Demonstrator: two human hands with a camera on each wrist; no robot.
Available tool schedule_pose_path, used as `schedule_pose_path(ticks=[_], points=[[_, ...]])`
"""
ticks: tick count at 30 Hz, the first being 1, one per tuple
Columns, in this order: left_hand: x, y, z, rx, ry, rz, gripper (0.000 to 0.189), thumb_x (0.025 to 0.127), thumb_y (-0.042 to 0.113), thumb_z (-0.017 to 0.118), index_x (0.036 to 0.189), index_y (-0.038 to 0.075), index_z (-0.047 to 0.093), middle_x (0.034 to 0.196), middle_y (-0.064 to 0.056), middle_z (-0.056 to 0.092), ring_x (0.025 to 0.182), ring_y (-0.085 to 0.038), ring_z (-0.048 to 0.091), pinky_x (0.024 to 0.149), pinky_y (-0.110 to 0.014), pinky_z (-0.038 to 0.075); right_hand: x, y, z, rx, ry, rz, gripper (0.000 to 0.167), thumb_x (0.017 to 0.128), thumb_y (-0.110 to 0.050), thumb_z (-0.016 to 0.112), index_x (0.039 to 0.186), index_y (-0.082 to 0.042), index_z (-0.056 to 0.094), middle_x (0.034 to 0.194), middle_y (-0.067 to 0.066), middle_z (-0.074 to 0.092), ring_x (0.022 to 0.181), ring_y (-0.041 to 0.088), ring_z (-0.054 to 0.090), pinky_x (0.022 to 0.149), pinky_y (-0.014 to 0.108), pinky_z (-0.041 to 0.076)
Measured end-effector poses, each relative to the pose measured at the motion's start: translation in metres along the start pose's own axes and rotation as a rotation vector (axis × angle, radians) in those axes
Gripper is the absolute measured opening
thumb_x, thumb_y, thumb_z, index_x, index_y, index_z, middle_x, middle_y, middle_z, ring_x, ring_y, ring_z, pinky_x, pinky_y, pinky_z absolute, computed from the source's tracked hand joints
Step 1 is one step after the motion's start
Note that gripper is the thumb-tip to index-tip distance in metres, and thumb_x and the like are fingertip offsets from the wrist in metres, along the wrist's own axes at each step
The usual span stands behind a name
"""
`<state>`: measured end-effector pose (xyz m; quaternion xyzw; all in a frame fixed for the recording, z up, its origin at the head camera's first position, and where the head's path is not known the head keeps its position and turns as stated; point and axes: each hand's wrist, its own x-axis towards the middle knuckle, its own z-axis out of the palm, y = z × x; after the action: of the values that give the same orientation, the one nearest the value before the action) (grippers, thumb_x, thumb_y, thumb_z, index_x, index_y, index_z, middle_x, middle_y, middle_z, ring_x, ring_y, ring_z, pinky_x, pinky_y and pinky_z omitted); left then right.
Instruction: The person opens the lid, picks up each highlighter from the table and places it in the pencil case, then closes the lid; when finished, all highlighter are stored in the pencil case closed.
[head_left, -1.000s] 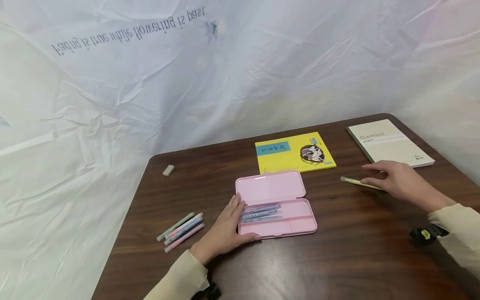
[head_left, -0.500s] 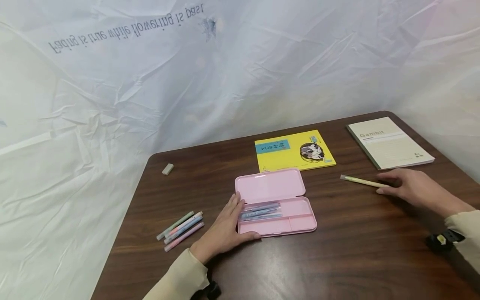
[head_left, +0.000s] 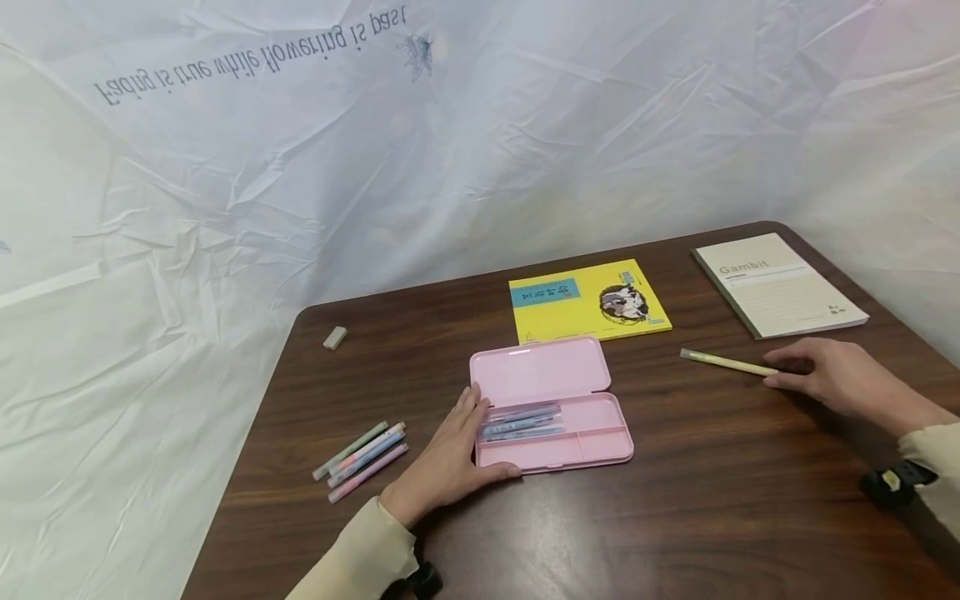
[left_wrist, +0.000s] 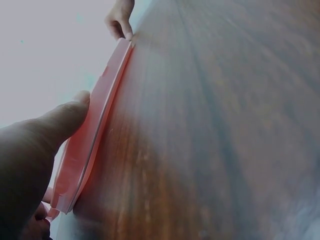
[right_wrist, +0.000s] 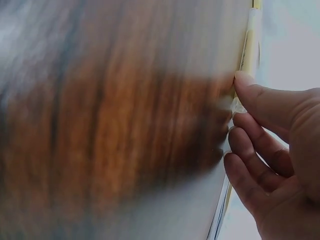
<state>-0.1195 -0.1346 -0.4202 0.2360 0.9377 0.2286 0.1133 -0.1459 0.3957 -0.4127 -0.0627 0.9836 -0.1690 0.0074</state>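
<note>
An open pink pencil case (head_left: 603, 412) lies on the table, with several bluish pens (head_left: 521, 423) in its back compartment. My left hand (head_left: 446, 467) holds the case at its near left corner, fingers along the left side and thumb at the front edge. In the left wrist view the thumb (left_wrist: 70, 117) lies against the front wall of the case. To the right, a pale yellow pen (head_left: 727, 362) with a greyish left end lies on the table. My right hand (head_left: 843, 377) pinches its right end between thumb and forefinger, the other fingers loosely bent.
Several pastel pens (head_left: 367, 458) lie bunched left of my left hand. An eraser (head_left: 335, 337) sits at the far left. Behind the case lies a yellow booklet (head_left: 555, 321), and a cream notebook (head_left: 787, 292) is at the back right. A white sheet (head_left: 450, 167) hangs behind the table.
My right hand has shifted right and slightly toward me along the yellow pen, to its right end. The pen has stayed in place. My left hand has not moved from the case.
</note>
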Motion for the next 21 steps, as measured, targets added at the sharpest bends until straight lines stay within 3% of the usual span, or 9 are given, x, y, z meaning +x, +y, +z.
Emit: schedule_pose_path(ticks=[10,21], points=[[-0.0001,-0.001,0.0002,0.001,0.008,0.006,0.114,0.079,0.082,0.056,0.161,0.014,0.016,0.168,0.002,-0.004,0.153,-0.014,-0.005,0.121,-0.051,0.018,0.001,0.0025,0.0005,0.002,0.006,-0.022,0.036,0.087,-0.027,0.078,0.107,0.003,0.073,0.088,0.006,0.073,0.084,0.029,0.067,0.073,0.053,0.05],[0.0008,-0.0027,0.0022,0.004,0.016,0.012,0.114,0.079,0.082,0.055,0.161,0.013,0.016,0.168,0.001,-0.003,0.153,-0.013,-0.004,0.121,-0.05,0.018,0.0015,0.0017,0.0007,-0.011,0.015,-0.01,0.032,0.087,-0.027,0.078,0.103,0.001,0.075,0.084,0.002,0.071,0.078,0.02,0.064,0.068,0.046,0.05]])
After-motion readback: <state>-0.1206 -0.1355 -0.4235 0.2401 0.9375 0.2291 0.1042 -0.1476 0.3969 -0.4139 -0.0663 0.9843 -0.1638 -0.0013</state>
